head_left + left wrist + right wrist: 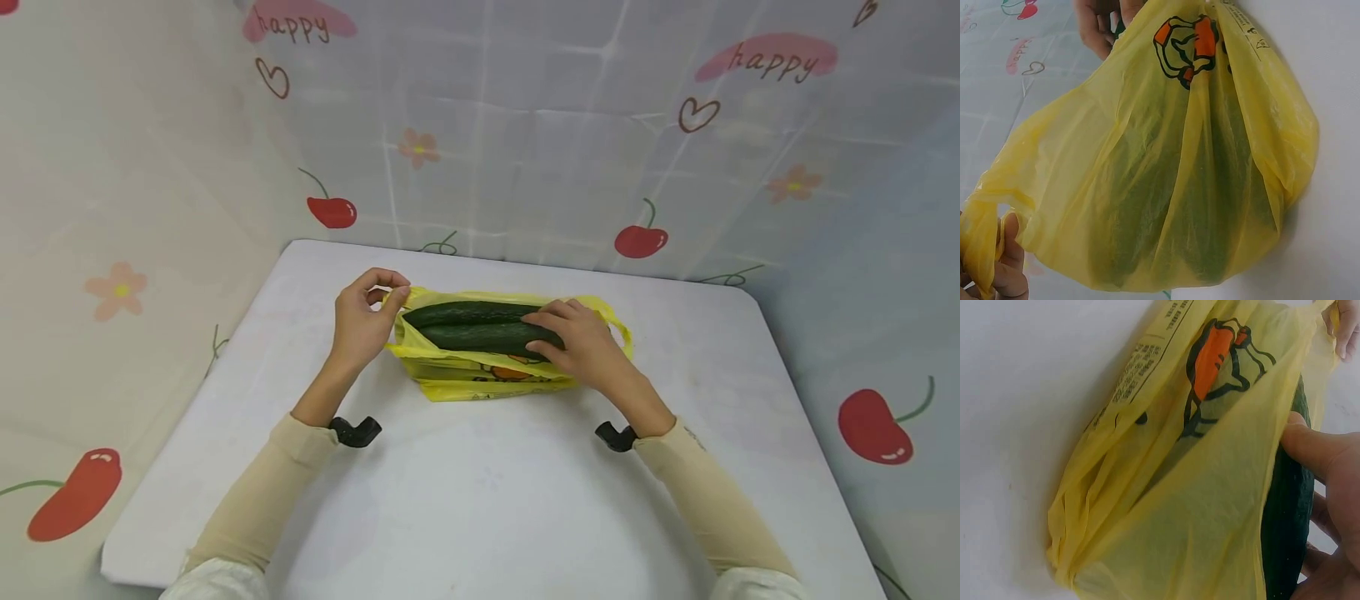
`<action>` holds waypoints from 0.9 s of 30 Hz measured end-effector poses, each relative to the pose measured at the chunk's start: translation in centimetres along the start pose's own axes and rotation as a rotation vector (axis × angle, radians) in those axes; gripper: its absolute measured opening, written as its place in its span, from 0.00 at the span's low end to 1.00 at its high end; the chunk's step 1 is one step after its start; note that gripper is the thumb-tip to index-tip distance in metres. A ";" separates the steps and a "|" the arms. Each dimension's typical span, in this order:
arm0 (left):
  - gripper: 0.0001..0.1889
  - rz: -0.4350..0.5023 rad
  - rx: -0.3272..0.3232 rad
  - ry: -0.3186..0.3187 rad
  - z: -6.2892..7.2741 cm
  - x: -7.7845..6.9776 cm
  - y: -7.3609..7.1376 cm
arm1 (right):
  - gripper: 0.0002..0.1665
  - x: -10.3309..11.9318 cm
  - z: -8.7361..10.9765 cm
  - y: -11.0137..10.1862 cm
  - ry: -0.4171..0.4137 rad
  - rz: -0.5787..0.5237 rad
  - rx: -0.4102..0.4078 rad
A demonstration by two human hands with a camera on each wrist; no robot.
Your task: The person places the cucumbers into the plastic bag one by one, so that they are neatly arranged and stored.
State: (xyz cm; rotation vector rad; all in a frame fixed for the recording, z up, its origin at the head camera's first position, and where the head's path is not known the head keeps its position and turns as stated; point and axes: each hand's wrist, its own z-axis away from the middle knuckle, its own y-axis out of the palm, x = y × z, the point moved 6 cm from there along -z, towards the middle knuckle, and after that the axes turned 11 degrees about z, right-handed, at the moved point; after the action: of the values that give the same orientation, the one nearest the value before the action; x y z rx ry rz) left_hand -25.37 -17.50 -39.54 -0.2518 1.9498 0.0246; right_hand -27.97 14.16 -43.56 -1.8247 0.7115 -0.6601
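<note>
Two long dark-green cucumbers lie side by side in the mouth of a yellow plastic bag [457,377], the far cucumber [465,312] behind the near cucumber [480,337]. With thumb and fingers, my left hand [362,323] pinches the bag's left handle; the left wrist view shows the yellow film gathered in those fingers [1011,278]. My right hand [588,346] reaches over the right end and grips the near cucumber [1288,519], thumb on its near side and fingers across its far side. That end of the cucumbers is hidden under the hand. An orange and black print marks the bag's front.
The bag rests on a white table [480,500] with rounded corners. A curtain [510,125] printed with cherries, flowers and hearts stands behind the table's back edge and along both sides. The bag's right handle loop [624,333] sticks out beyond the right hand.
</note>
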 end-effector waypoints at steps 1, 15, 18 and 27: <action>0.06 -0.002 0.003 -0.001 0.0 0.0 0.0 | 0.28 0.1 -0.1 0.2 0.005 -0.011 0.005; 0.06 -0.004 0.006 -0.006 0.1 -0.1 0.1 | 0.24 -0.4 -0.5 1.1 0.022 -0.123 -0.082; 0.06 0.001 0.003 -0.010 0.2 -0.1 0.1 | 0.24 -0.3 -0.5 1.1 0.017 -0.125 -0.101; 0.06 -0.007 0.014 -0.009 0.3 -0.3 0.2 | 0.24 -0.8 -0.5 1.6 0.072 -0.075 -0.032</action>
State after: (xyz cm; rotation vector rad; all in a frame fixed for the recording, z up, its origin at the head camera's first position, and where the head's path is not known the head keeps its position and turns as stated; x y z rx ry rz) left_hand -25.07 -17.20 -39.42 -0.2482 1.9396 0.0075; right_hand -29.16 14.00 -44.95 -1.8722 0.7071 -0.7713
